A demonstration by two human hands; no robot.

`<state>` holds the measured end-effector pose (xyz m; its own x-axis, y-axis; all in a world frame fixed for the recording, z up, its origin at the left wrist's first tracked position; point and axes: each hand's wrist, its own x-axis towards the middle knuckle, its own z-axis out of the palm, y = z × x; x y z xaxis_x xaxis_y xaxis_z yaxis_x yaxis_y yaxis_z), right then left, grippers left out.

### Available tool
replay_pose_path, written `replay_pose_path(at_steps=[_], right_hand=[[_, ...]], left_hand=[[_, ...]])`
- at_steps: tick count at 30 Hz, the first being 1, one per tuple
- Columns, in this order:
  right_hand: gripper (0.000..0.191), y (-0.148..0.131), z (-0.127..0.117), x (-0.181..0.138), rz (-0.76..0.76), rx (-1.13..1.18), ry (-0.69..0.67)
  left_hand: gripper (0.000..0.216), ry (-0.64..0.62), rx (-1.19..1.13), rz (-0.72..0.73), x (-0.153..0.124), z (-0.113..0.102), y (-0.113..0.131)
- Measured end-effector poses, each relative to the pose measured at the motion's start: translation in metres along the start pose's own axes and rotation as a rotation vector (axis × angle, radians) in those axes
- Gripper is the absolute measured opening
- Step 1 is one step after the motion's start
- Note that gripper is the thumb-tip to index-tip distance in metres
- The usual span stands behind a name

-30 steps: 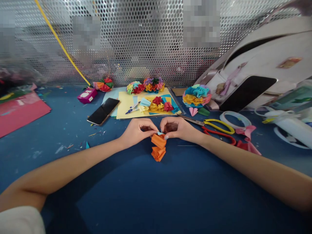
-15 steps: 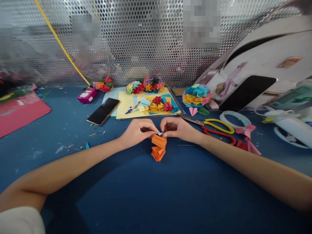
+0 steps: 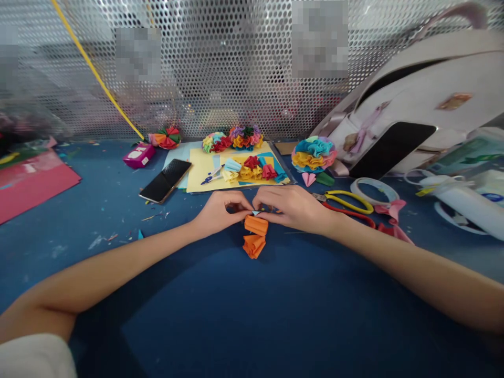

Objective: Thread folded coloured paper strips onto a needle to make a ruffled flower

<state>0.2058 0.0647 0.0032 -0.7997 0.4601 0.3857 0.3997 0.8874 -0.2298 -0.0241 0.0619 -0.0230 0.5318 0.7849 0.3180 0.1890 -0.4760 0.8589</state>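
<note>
At 12 o'clock of the orange pleated paper (image 3: 255, 226), left hand (image 3: 220, 212) and right hand (image 3: 293, 207) pinch it closed. It seems light and crushable; better to hold the top fold.

Clock centred on orange folds (image 3: 255, 235). 5–7 o'clock: open worktop (image 3: 252, 315), you pass freely. 11: phone (image 3: 165, 180). 12: yellow sheet (image 3: 199, 178) with paper ruffles (image 3: 252, 169). 2: scissors (image 3: 348, 202), tape roll (image 3: 373, 181), bag (image 3: 425, 89) behind. Mesh wall (image 3: 220, 68) closes the far edge.

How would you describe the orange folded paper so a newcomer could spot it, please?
On the blue table, just in front of the yellow sheet, the left hand and right hand meet. They pinch the orange folded paper: the only all-orange ruffle, apart from the colourful ones behind.
</note>
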Motion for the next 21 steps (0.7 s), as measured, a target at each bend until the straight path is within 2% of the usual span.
replay_pose_path(at_steps=[4,10,13,16,21], right_hand=[[0.023,-0.005,0.0,0.0,-0.06,-0.194,0.079],[0.022,-0.014,0.003,0.002,0.037,-0.16,0.072],[0.022,-0.019,-0.001,0.005,0.045,-0.156,0.039],[0.02,-0.023,-0.005,0.009,0.046,-0.088,-0.023],[0.019,-0.027,-0.01,0.015,0.044,-0.056,-0.043]], left_hand=[[0.008,0.001,-0.012,0.037,-0.001,-0.001,0.001],[0.008,-0.002,-0.017,0.106,-0.003,-0.001,0.001],[0.01,-0.025,-0.112,0.037,-0.001,-0.001,-0.003],[0.017,-0.152,-0.303,-0.096,0.003,-0.006,-0.008],[0.028,-0.232,-0.319,-0.138,0.009,-0.017,-0.009]])
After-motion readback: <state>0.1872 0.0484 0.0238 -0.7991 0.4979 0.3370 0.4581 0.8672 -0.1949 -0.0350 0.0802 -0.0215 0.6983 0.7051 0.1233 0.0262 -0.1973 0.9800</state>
